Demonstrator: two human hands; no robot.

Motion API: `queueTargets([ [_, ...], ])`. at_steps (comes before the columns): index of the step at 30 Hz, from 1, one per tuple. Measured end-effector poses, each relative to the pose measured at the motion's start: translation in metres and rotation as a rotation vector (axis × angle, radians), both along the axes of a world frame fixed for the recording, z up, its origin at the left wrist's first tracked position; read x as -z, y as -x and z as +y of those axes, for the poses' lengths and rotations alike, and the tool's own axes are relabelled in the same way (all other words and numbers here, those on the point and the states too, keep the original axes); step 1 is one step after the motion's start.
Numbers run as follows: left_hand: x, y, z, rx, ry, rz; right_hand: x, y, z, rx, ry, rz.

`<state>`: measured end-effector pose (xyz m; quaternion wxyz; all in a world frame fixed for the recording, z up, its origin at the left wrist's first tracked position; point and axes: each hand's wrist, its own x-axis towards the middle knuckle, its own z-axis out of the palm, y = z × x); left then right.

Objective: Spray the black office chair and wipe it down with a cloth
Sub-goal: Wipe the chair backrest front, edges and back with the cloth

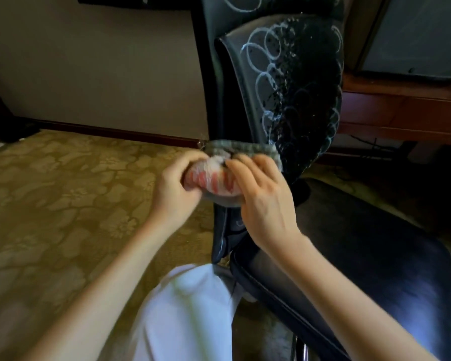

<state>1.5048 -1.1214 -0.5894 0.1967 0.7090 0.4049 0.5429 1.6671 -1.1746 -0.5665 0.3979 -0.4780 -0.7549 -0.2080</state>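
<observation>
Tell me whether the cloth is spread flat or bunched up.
Bunched up: the cloth is wadded between the left hand and right hand, both gripping it.

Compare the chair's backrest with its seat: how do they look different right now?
The backrest is covered in pale looping scribbles and wet-looking specks. The seat shows neither where it is visible, only a plain sheen. The backrest stands upright, while the seat lies flat. Both are black with a smooth, leather-like surface.
</observation>
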Motion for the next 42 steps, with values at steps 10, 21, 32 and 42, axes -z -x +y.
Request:
queueTargets([
  [10,-0.036,0.001,0.006,0.098,0.02,-0.067,-0.028,0.001,0.008,-0.006,0.088,-0.022],
  [21,0.004,0.004,-0.058,0.094,0.036,0.0,0.013,-0.013,-0.05,-0.042,0.153,-0.038],
  [32,0.082,-0.019,-0.112,0.159,0.335,0.119,0.092,-0.032,-0.087,-0.027,0.391,0.01],
  [42,-0.051,0.01,-0.095,-0.165,-0.426,0.315,-0.027,-0.019,-0.068,-0.133,-0.022,-0.025],
])
